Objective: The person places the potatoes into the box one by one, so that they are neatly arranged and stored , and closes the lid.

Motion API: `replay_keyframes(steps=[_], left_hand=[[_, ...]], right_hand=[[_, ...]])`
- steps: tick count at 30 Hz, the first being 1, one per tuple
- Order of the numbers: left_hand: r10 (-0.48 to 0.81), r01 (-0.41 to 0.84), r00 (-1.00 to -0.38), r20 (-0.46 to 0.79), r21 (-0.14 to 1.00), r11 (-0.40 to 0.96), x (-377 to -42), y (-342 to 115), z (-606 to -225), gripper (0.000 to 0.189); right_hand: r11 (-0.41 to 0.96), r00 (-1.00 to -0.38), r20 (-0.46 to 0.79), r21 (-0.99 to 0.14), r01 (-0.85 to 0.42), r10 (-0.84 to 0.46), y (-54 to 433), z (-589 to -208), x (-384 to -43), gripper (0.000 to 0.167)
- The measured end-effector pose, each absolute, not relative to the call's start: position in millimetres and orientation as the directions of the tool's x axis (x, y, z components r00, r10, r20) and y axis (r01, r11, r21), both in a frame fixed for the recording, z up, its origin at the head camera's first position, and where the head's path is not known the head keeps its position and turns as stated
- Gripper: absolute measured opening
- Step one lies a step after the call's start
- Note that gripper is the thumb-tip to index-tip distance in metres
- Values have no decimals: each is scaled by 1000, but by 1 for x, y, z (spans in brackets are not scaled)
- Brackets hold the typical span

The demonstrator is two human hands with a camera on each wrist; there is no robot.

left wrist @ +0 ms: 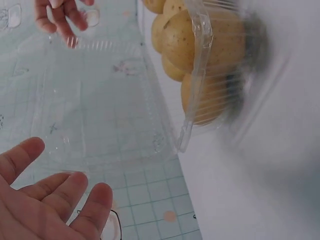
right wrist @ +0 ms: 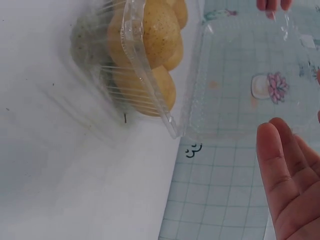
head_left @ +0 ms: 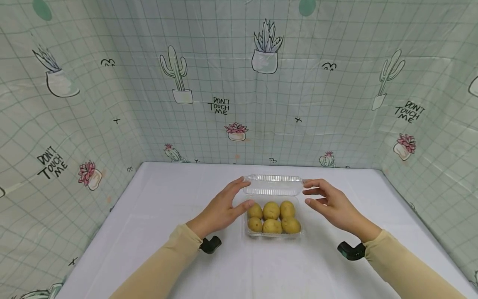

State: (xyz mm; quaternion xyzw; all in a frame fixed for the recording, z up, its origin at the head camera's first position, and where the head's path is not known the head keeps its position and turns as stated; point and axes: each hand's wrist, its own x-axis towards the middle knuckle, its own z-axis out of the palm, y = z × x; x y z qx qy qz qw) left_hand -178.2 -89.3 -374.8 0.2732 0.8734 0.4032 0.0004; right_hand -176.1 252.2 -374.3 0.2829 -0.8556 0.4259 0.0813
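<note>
A clear plastic clamshell box [head_left: 274, 235] stands on the table with its hinged lid [head_left: 275, 185] raised at the back. Several yellow potatoes [head_left: 271, 210] fill it in two rows. My left hand [head_left: 220, 207] is at the left side, fingertips right at the lid's edge, thumb over the box's left rim. On the other side, my right hand [head_left: 337, 207] has its fingers spread and slightly bent, fingertips close to the lid's right edge. Both wrist views show relaxed fingers of the left hand [left wrist: 55, 205] and right hand [right wrist: 295, 185] beside the transparent lid, not curled round it.
A white-covered table [head_left: 179, 187] lies under the box. Hanging cloth with a grid and cactus print [head_left: 239, 83] encloses it at the back and both sides. Dark wrist cameras [head_left: 211, 245] sit below each sleeve cuff.
</note>
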Motion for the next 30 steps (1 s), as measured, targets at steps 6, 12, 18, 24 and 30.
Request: replay_keyframes(steps=[6, 12, 18, 24, 30], left_hand=[[490, 499, -839, 239, 699, 513, -177, -90, -373, 66], [480, 512, -837, 262, 685, 519, -172, -89, -373, 67], [484, 532, -830, 279, 656, 535, -171, -90, -376, 73], [474, 518, -839, 266, 657, 548, -170, -92, -376, 75], [466, 517, -841, 276, 665, 539, -171, -93, -377, 70]], right_hand=[[499, -846, 346, -691, -523, -406, 254, -376, -175, 39], [518, -849, 346, -679, -520, -400, 253, -377, -171, 44], [507, -844, 358, -680, -529, -400, 252, -379, -168, 46], [504, -836, 370, -673, -541, -405, 253, -381, -166, 48], [518, -840, 352, -667, -535, -414, 253, -382, -163, 48]])
